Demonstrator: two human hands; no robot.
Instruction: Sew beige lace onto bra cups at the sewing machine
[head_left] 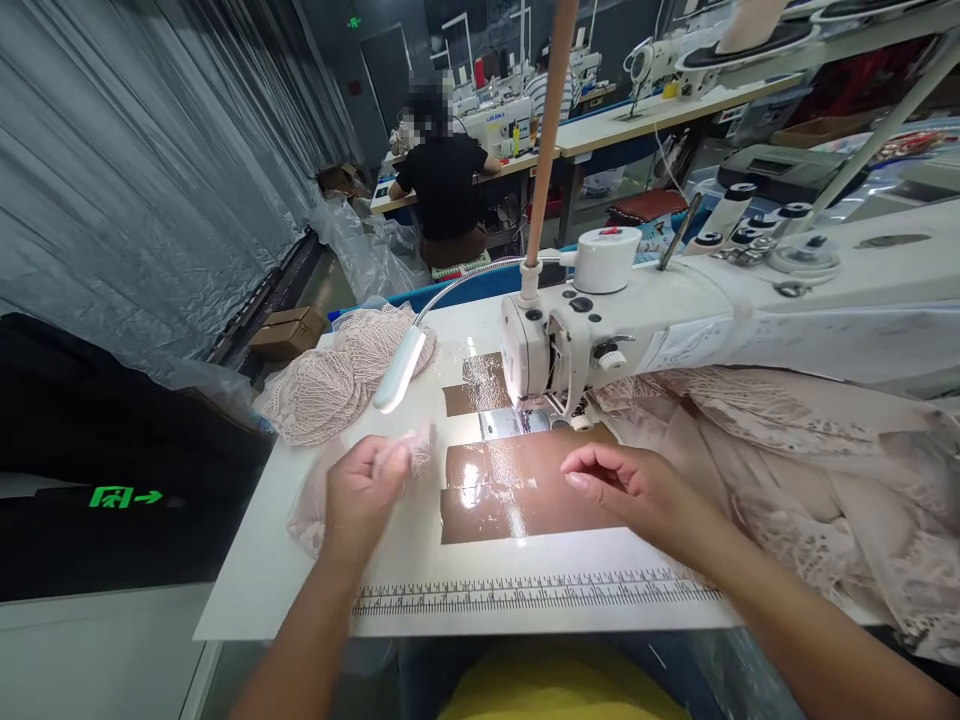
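Left grip: clamped on lace piece above white bench, just left of and below frame centre; loosely fisted, angled up from bottom edge. Right grip: half-curled at right end of brown sheet, right of centre; fingertips nearly together, cannot tell whether touching. Reaching in from lower right corner.

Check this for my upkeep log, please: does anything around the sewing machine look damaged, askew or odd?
The glossy brown rectangular patches on the white tabletop, by the white sewing machine, look slightly odd: their left edges don't line up, and pale marks could be wear or glare. No spill stands out.
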